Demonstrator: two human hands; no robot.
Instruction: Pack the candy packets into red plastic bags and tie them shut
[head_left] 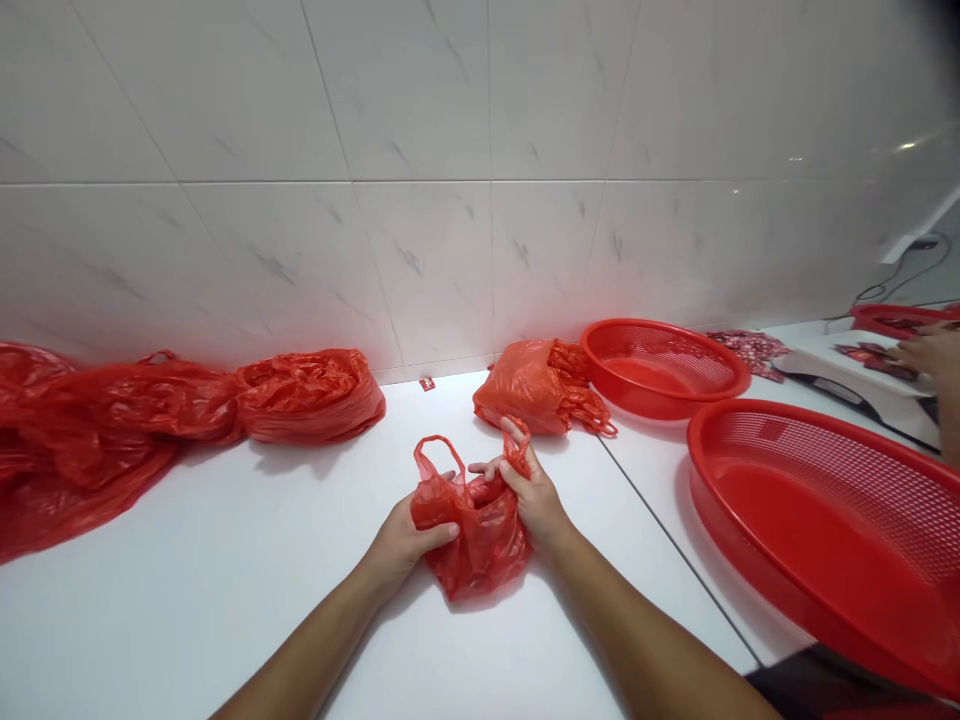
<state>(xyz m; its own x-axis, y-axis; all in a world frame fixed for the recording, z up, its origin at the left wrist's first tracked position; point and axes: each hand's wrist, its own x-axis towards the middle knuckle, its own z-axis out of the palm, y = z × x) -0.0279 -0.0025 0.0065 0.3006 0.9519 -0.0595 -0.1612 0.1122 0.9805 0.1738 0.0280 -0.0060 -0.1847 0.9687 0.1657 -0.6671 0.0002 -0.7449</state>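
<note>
A small red plastic bag (484, 555) with two loop handles rests on the white table in front of me. Its left side is gripped by my left hand (411, 535), with the thumb across the front. My right hand (534, 490) holds the other side near the right handle, the thumb and fingers closed on the thin plastic. The left handle stands up in a loop. Something darker red shows through the bag, but I cannot make out what it is. Just behind it lies a bundle of folded red plastic bags (525, 388).
Several filled or bunched red bags (315, 398) line the wall on the left. To the right stand a round red basket (667, 395) and a larger oval one (750, 560). Beyond them are small red packets (750, 348), a white scale (855, 375) and another person's hand (930, 350).
</note>
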